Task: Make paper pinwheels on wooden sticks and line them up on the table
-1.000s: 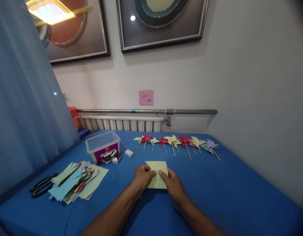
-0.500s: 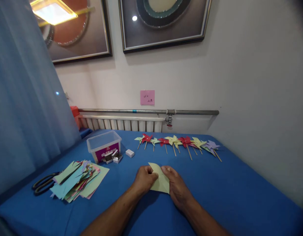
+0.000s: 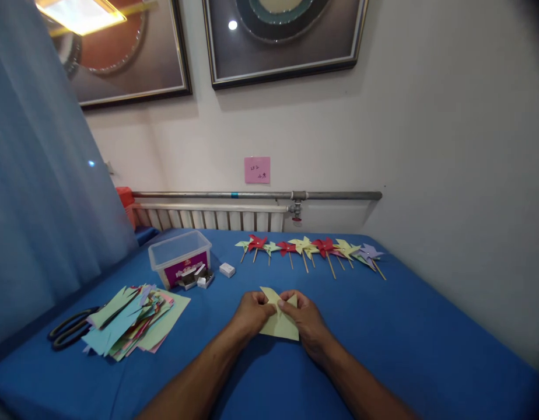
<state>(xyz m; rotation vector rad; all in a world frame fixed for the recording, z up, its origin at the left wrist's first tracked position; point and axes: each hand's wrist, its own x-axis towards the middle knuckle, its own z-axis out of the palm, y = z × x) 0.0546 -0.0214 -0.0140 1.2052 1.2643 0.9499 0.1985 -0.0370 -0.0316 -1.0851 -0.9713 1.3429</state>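
A pale yellow-green sheet of paper [image 3: 280, 328] is held between my two hands, low in the middle of the view above the blue cloth. My left hand [image 3: 253, 314] pinches its left side, thumb on top. My right hand [image 3: 305, 319] grips the right side, with its thumb pressing near the paper's middle. The upper edge dips between the hands, and its top corners stand up. Fingers behind the sheet are partly hidden.
Several paper pinwheels [image 3: 324, 247] on sticks lie in a row at the back. To the left are a clear plastic tub [image 3: 182, 251], small boxes [image 3: 227, 269], a stack of coloured paper [image 3: 121, 326] and black-handled scissors [image 3: 70, 329]. A blue curtain [image 3: 51, 146] hangs at left.
My right hand has moved from the paper's right edge inward, its thumb now near the middle, and the sheet's upper part has bent. The whole view has shifted slightly.
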